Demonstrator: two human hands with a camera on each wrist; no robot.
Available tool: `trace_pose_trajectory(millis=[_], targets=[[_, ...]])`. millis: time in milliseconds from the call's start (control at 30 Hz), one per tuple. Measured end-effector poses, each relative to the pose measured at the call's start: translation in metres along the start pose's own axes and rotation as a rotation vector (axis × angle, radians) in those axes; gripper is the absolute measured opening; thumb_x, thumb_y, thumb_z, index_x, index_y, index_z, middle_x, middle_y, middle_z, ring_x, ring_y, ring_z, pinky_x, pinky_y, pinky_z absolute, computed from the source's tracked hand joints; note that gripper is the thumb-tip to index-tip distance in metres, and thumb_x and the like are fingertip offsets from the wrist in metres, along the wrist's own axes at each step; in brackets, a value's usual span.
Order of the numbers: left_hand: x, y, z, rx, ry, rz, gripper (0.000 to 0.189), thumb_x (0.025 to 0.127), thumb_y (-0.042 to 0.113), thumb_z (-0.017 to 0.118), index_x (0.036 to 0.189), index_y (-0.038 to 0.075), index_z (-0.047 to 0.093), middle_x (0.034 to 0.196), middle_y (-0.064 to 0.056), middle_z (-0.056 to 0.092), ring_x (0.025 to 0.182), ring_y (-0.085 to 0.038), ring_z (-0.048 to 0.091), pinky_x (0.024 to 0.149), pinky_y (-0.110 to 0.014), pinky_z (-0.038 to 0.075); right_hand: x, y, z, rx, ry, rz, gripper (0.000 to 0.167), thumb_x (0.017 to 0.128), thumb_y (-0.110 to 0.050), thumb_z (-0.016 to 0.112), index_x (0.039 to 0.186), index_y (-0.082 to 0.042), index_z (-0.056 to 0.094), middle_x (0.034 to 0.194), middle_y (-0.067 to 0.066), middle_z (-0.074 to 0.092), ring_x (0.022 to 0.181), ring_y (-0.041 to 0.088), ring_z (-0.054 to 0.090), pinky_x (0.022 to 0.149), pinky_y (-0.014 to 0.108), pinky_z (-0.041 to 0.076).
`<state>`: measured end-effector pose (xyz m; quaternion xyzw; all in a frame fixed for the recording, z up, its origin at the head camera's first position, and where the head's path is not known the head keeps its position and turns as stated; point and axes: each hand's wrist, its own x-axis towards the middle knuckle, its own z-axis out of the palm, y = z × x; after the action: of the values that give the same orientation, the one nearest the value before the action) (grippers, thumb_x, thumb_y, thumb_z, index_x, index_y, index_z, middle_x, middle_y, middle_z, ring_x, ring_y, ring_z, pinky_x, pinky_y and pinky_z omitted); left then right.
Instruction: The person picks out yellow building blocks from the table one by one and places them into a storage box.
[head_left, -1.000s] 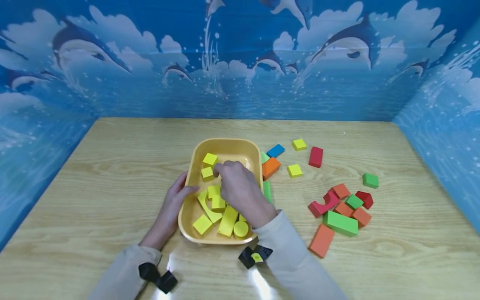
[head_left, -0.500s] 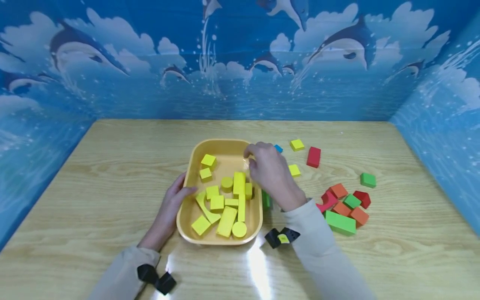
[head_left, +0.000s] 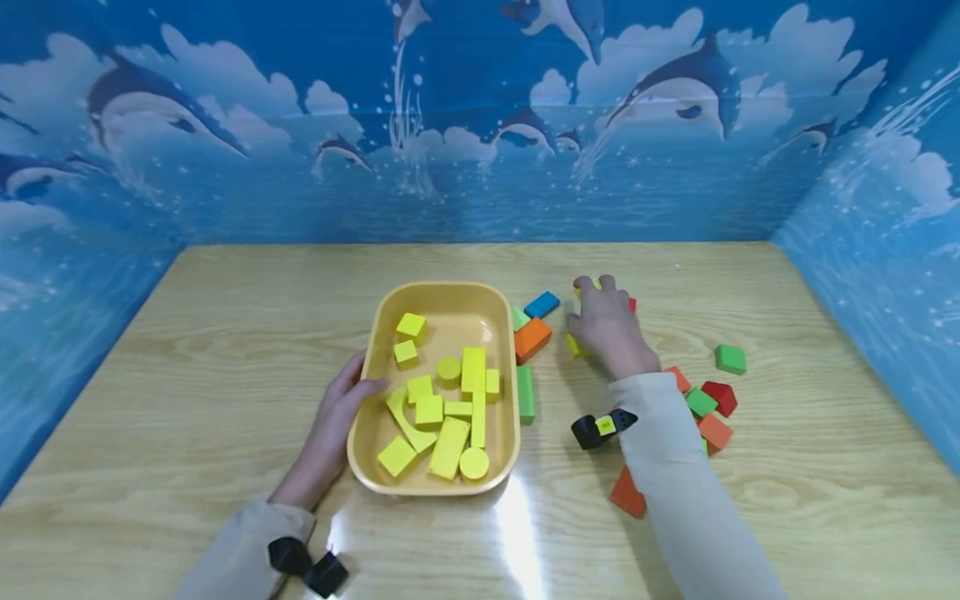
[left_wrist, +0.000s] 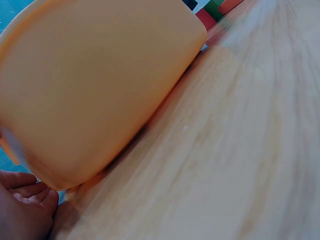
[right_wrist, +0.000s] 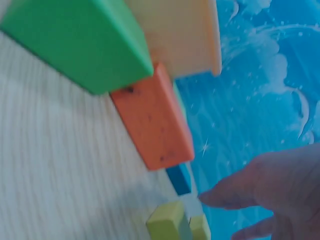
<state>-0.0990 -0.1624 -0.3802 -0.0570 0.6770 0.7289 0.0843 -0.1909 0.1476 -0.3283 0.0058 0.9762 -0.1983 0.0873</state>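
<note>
My left hand point(head_left: 328, 429) holds the left side of a yellow-orange plastic bin point(head_left: 442, 288), thumb over the rim, fingers against the outer wall. Inside lie several yellow toy blocks, among them a long block point(head_left: 449, 448), a round one point(head_left: 474, 463) and an arch point(head_left: 407, 425). Over two more yellow blocks on the table, right of the bin, my right hand point(head_left: 613, 327) reaches with fingers spread. It partly covers the far yellow block point(head_left: 587, 287) and the near one point(head_left: 575, 347). The right wrist view shows its fingers point(right_wrist: 225, 192) extended near a yellow block point(right_wrist: 167, 220), nothing between them.
Beside the bin's right wall lie an orange block point(head_left: 532, 340), a blue block point(head_left: 542, 304) and green blocks point(head_left: 526, 396). Farther right is a loose pile with a green block point(head_left: 702, 403) and a red block point(head_left: 720, 397), partly behind the right sleeve. A dolphin-print backdrop point(head_left: 480, 183) encloses the table.
My right hand has left the bin and moved right to the loose yellow blocks, its fingers spreading. The left hand keeps its hold on the bin's side.
</note>
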Motion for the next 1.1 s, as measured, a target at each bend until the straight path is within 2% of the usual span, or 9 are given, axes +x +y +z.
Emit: trace_pose_trajectory(millis=[167, 267, 333, 600, 733, 833, 900, 1000, 1100], targets=[[-0.002, 0.000, -0.001, 0.012, 0.007, -0.004, 0.057, 0.094, 0.009, 0.045, 0.149, 0.006, 0.032, 0.144, -0.017, 0.042, 0.117, -0.019, 0.052, 0.093, -0.021, 0.048, 0.008, 0.005, 0.003, -0.045, -0.088, 0.034, 0.063, 0.101, -0.027, 0.045, 0.155, -0.013, 0.016, 0.155, 0.031, 0.002, 0.132, 0.057, 0.019, 0.107, 0.067, 0.022], [-0.003, 0.001, -0.002, 0.021, 0.009, -0.002, 0.056, 0.094, 0.010, 0.046, 0.149, 0.007, 0.033, 0.143, -0.018, 0.044, 0.113, -0.016, 0.055, 0.092, -0.022, 0.049, 0.011, 0.007, 0.005, -0.077, -0.142, 0.047, 0.063, 0.103, -0.033, 0.040, 0.156, -0.016, 0.011, 0.157, 0.028, -0.004, 0.137, 0.055, 0.009, 0.110, 0.067, 0.010], [-0.003, 0.001, -0.002, 0.020, 0.005, 0.004, 0.056, 0.094, 0.009, 0.046, 0.148, 0.007, 0.033, 0.142, -0.019, 0.044, 0.112, -0.016, 0.055, 0.091, -0.022, 0.049, 0.013, 0.008, 0.006, -0.111, -0.155, 0.043, 0.062, 0.103, -0.034, 0.038, 0.156, -0.016, 0.011, 0.157, 0.026, -0.003, 0.138, 0.054, 0.007, 0.110, 0.068, 0.008], [-0.002, 0.001, 0.001, 0.001, 0.011, 0.003, 0.056, 0.094, 0.007, 0.046, 0.148, 0.006, 0.033, 0.142, -0.020, 0.044, 0.108, -0.012, 0.058, 0.091, -0.023, 0.049, 0.012, 0.012, 0.008, -0.220, -0.121, 0.019, 0.053, 0.100, -0.024, 0.042, 0.150, -0.008, 0.033, 0.156, 0.023, 0.014, 0.136, 0.050, 0.016, 0.107, 0.069, 0.016], [-0.002, 0.001, 0.000, 0.001, 0.008, 0.002, 0.056, 0.094, 0.008, 0.045, 0.148, 0.006, 0.033, 0.142, -0.020, 0.044, 0.108, -0.011, 0.058, 0.091, -0.023, 0.049, 0.013, 0.010, 0.005, -0.225, -0.143, 0.027, 0.053, 0.099, -0.021, 0.044, 0.150, -0.010, 0.034, 0.154, 0.025, 0.018, 0.134, 0.051, 0.019, 0.107, 0.068, 0.018], [-0.003, 0.001, 0.000, 0.010, 0.002, 0.001, 0.056, 0.094, 0.009, 0.045, 0.149, 0.007, 0.033, 0.144, -0.019, 0.043, 0.113, -0.016, 0.056, 0.092, -0.023, 0.049, 0.014, 0.010, 0.004, -0.219, -0.174, 0.036, 0.055, 0.099, -0.021, 0.043, 0.151, -0.012, 0.031, 0.154, 0.026, 0.016, 0.135, 0.051, 0.016, 0.108, 0.068, 0.015], [-0.003, 0.001, 0.000, 0.019, -0.001, 0.001, 0.056, 0.094, 0.009, 0.045, 0.149, 0.007, 0.032, 0.145, -0.018, 0.042, 0.116, -0.019, 0.053, 0.093, -0.022, 0.048, 0.014, 0.011, 0.006, -0.204, -0.162, 0.036, 0.055, 0.098, -0.020, 0.044, 0.151, -0.012, 0.032, 0.152, 0.027, 0.020, 0.134, 0.050, 0.017, 0.108, 0.068, 0.015], [-0.003, 0.001, 0.000, 0.027, 0.004, 0.002, 0.056, 0.094, 0.009, 0.046, 0.149, 0.006, 0.033, 0.145, -0.017, 0.042, 0.118, -0.021, 0.052, 0.093, -0.021, 0.048, 0.013, 0.011, 0.009, -0.169, -0.109, 0.024, 0.046, 0.097, -0.018, 0.048, 0.142, -0.012, 0.045, 0.141, 0.027, 0.033, 0.124, 0.047, 0.028, 0.104, 0.064, 0.024], [-0.003, 0.001, 0.000, 0.022, 0.005, 0.003, 0.056, 0.094, 0.009, 0.045, 0.148, 0.006, 0.033, 0.145, -0.018, 0.042, 0.117, -0.020, 0.053, 0.093, -0.021, 0.048, 0.012, 0.010, 0.012, -0.134, -0.071, 0.016, 0.031, 0.094, -0.012, 0.051, 0.125, -0.011, 0.053, 0.125, 0.025, 0.043, 0.109, 0.042, 0.036, 0.094, 0.057, 0.035]])
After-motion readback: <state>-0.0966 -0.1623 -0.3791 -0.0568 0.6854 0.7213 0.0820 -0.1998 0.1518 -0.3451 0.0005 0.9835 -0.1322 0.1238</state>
